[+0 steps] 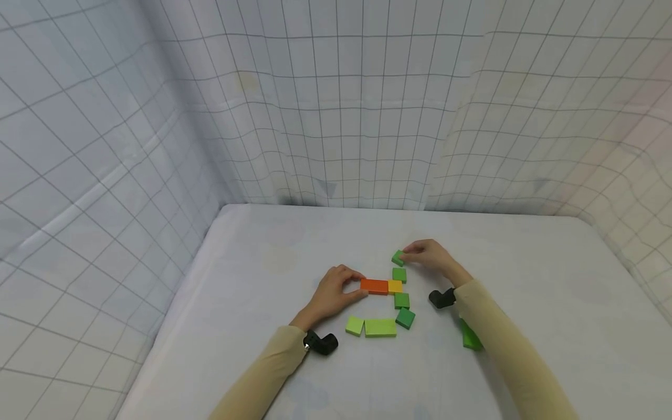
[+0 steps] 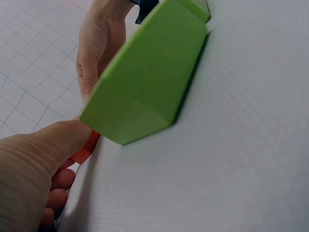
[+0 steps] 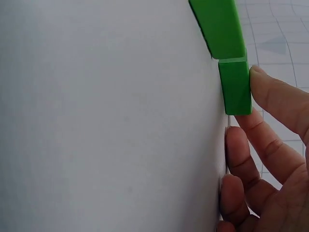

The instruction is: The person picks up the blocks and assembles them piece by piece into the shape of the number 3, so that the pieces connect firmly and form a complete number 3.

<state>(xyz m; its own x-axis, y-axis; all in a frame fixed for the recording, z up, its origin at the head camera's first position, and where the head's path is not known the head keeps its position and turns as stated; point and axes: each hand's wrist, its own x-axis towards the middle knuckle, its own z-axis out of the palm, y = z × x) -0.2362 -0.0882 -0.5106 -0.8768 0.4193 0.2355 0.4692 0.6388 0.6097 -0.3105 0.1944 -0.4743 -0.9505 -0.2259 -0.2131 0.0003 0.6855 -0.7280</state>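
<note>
My left hand [image 1: 335, 293] holds the left end of a red-orange rectangular block [image 1: 375, 286] between thumb and fingers. A small yellow-orange block [image 1: 395, 286] sits against that block's right end. Farther back, my right hand [image 1: 427, 255] pinches a small green block [image 1: 398, 258], which stands slightly turned. Just in front of it lies another green square block [image 1: 399, 275]. In the right wrist view the thumb is at the side of the pinched green block [image 3: 236, 87], with fingers behind it. A light green block [image 2: 149, 72] looms close in the left wrist view.
Toward me from the yellow-orange block are a green block [image 1: 401, 300] and a tilted darker green one [image 1: 405, 318]. Nearer lie a long lime block [image 1: 380, 328] and a small lime block [image 1: 354, 325]. A green block [image 1: 471, 338] lies partly under the right sleeve.
</note>
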